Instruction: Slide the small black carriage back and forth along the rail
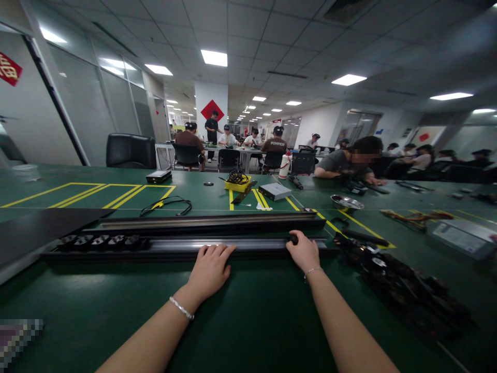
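A long dark rail [217,243] with a shiny metal channel lies crosswise on the green table. Several black blocks with metallic tops [101,241] sit in a row at its left end. My left hand [209,267] rests over the rail's near edge around the middle, its fingers laid out flat. Toward the right end, my right hand [305,251] pinches a small black piece [293,239] at the channel; the fingers partly hide it. Just behind lies a second long rail [209,223], parallel to the first.
A heap of black mechanical parts [404,285] lies right of the rail. Beyond are a metal bowl [347,202], a grey box [275,191], a yellow tray [237,181] of cables and a looped black cable [166,205]. A person [349,160] leans over the table's far right side.
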`<move>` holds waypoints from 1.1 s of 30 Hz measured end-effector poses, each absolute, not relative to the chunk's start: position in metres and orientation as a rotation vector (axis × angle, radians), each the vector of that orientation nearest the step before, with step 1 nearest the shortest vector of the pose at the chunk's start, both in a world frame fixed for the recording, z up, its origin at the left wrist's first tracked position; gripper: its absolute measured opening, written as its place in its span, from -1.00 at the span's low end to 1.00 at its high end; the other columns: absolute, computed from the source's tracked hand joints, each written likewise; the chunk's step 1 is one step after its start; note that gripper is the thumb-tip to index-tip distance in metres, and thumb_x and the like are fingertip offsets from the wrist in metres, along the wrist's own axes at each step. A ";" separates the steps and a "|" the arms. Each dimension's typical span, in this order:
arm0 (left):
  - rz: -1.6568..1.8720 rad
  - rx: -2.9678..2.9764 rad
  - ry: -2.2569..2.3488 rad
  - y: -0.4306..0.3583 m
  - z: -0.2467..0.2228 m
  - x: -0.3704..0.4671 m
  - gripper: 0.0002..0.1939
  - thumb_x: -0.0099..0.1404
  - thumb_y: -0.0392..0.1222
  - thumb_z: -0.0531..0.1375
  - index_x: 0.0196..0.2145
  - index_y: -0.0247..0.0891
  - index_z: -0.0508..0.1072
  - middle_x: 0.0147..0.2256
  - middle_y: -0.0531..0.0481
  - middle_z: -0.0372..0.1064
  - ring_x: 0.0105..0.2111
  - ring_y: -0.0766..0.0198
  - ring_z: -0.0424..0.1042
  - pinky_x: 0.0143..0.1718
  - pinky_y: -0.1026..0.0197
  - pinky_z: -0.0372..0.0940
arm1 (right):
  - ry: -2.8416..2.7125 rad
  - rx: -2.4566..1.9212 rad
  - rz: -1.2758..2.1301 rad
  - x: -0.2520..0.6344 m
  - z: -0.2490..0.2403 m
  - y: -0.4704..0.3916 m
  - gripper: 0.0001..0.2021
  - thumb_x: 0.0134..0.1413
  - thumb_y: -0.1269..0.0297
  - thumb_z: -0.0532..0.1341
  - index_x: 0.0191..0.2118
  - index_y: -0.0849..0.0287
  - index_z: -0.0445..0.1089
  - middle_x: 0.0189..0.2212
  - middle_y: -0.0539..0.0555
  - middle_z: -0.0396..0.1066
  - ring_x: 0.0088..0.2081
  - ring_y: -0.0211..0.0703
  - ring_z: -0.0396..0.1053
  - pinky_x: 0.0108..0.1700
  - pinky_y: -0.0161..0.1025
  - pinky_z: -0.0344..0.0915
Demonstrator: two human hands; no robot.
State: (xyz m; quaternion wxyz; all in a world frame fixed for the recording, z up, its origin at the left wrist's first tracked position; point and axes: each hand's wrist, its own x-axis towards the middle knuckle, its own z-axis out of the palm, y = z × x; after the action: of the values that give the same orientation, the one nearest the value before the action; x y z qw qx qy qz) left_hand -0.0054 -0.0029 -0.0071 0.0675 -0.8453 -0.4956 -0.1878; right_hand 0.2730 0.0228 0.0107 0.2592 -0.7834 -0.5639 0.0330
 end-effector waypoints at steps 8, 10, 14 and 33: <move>-0.550 -2.551 -1.497 -0.003 -0.007 -0.006 -0.46 0.16 -0.22 0.05 0.11 0.01 0.10 -0.02 0.03 0.27 -0.05 0.17 0.21 -0.01 0.05 -0.03 | -1.534 -2.094 0.044 0.277 0.004 0.026 -0.64 -0.08 0.25 0.03 -0.09 0.11 0.28 -0.03 0.08 0.30 0.05 -0.04 0.17 0.14 0.04 -0.16; -0.542 -2.549 -1.497 -0.003 -0.007 -0.006 -0.46 0.16 -0.21 0.05 0.11 0.01 0.10 -0.02 0.03 0.27 -0.06 0.17 0.21 -0.02 0.05 -0.03 | -1.531 -2.098 0.041 0.277 0.003 0.026 -0.63 -0.09 0.26 0.03 -0.09 0.11 0.28 -0.05 0.08 0.31 0.03 -0.05 0.19 0.14 0.04 -0.16; -0.538 -2.546 -1.496 -0.003 -0.007 -0.006 -0.47 0.17 -0.20 0.05 0.11 0.01 0.10 -0.02 0.02 0.27 -0.06 0.17 0.21 -0.02 0.05 -0.03 | -1.522 -2.099 0.049 0.277 0.004 0.025 -0.63 -0.09 0.26 0.04 -0.08 0.10 0.27 -0.09 0.06 0.35 -0.04 -0.08 0.25 0.14 0.05 -0.18; -0.548 -2.542 -1.486 -0.002 -0.008 -0.006 -0.47 0.17 -0.20 0.06 0.11 0.00 0.11 -0.02 0.02 0.27 -0.06 0.17 0.21 -0.01 0.06 -0.02 | -1.511 -2.125 0.094 0.275 0.010 0.022 -0.66 -0.08 0.24 0.04 -0.11 0.08 0.29 -0.23 0.04 0.39 -0.12 -0.09 0.30 0.15 0.06 -0.21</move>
State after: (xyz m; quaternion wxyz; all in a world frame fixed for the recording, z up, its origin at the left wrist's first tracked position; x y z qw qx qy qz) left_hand -0.0063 -0.0021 -0.0081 0.0733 -0.8464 -0.4949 -0.1825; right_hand 0.2746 0.0224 0.0101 0.2629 -0.7858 -0.5588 0.0347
